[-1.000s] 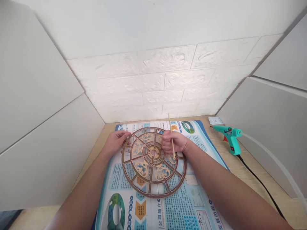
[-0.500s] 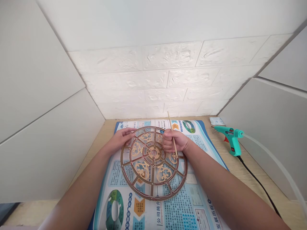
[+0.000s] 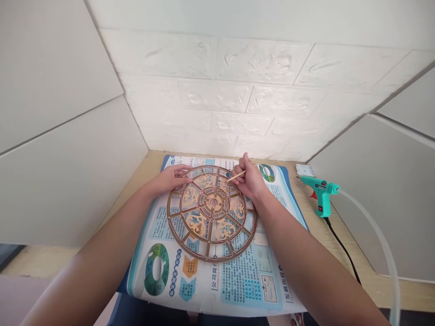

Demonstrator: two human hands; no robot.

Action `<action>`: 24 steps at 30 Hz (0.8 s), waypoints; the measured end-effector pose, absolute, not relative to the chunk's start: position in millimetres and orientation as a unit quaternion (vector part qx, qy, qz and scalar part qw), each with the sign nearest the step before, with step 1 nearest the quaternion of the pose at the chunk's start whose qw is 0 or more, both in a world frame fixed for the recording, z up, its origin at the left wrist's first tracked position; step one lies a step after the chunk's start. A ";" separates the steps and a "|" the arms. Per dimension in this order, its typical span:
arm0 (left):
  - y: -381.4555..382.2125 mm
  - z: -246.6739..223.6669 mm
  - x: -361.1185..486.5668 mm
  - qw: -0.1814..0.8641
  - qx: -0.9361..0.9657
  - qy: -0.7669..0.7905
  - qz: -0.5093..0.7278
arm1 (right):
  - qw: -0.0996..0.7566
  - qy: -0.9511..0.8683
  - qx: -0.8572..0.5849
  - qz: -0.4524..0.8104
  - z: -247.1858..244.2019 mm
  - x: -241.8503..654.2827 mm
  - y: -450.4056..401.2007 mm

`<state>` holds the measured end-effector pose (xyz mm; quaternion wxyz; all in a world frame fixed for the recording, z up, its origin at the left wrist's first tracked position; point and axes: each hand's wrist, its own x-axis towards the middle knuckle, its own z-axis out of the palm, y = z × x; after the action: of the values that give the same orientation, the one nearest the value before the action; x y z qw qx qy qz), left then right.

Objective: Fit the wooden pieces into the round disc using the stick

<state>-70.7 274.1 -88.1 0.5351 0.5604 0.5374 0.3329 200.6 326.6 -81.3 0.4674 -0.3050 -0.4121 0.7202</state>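
Note:
A round brown lattice panel with pale scrollwork lies on a printed poster sheet. At the panel's upper left rim rests my left hand, its thumb over the edge and its fingers around the rim. My right hand is closed on a thin wooden stick above the panel's upper right part. The stick points down and left, with its tip near a scroll piece. Reddish lines run along the panel's ribs.
To the right, a teal glue gun lies on the wooden table, with a black cord and a long translucent glue stick trailing from it. A small white packet lies behind it. White brick-pattern wall at the back, pale panels on both sides.
My right hand has turned and moved up, and the stick has swung from near upright, tip at the panel's right, to a flat slant, tip at the upper right. The camera view has shifted.

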 end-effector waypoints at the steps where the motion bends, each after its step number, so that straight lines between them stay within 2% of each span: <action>1: 274.2 -88.6 -71.4 0.536 0.563 0.534 0.333 | 0.488 -0.414 -0.321 0.698 -81.9 198.9 326.6; 5: 274.5 -90.3 -73.7 0.528 0.568 0.535 0.334 | 0.530 -0.443 -0.376 0.617 -87.8 193.8 325.7; 13: 275.2 -94.8 -76.9 0.528 0.571 0.525 0.344 | 0.460 -0.613 -0.405 0.499 -94.4 184.0 313.9; 18: 275.5 -96.6 -78.3 0.533 0.571 0.522 0.343 | 0.402 -0.666 -0.413 0.474 -98.9 180.2 310.2; 24: 276.2 -97.1 -79.2 0.542 0.565 0.519 0.345 | 0.429 -0.642 -0.417 0.479 -97.5 179.2 311.4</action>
<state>-79.2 276.2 -97.1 0.5417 0.5646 0.5185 0.3450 179.2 311.4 -97.5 0.4295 -0.4168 -0.6419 0.4793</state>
